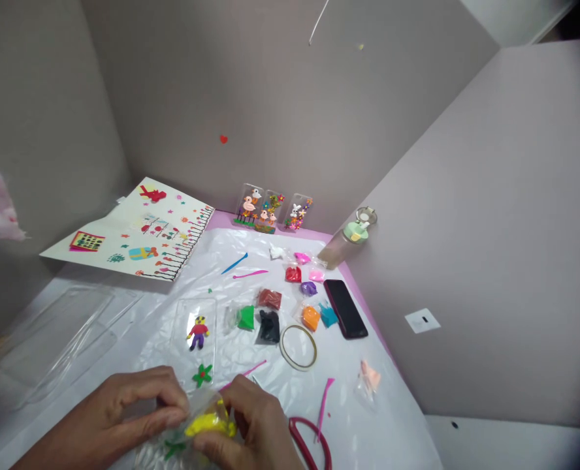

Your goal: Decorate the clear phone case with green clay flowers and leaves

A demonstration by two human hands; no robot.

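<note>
Nearest the camera, the left hand [118, 411] and right hand [253, 424] work close together at the bottom of the frame, fingers curled in a narrow pinch around a lump of yellow modelling clay [209, 423] inside a clear plastic bag [172, 444]. Just right of them lie red-handled scissors [312, 440]. Above the hands, a clear phone case [204, 320] carries a small clay figure [198, 331], with a green clay flower [202, 375] at its lower edge. Packets of coloured clay [269, 326] sit mid-frame on a white plastic sheet [349, 398].
</note>
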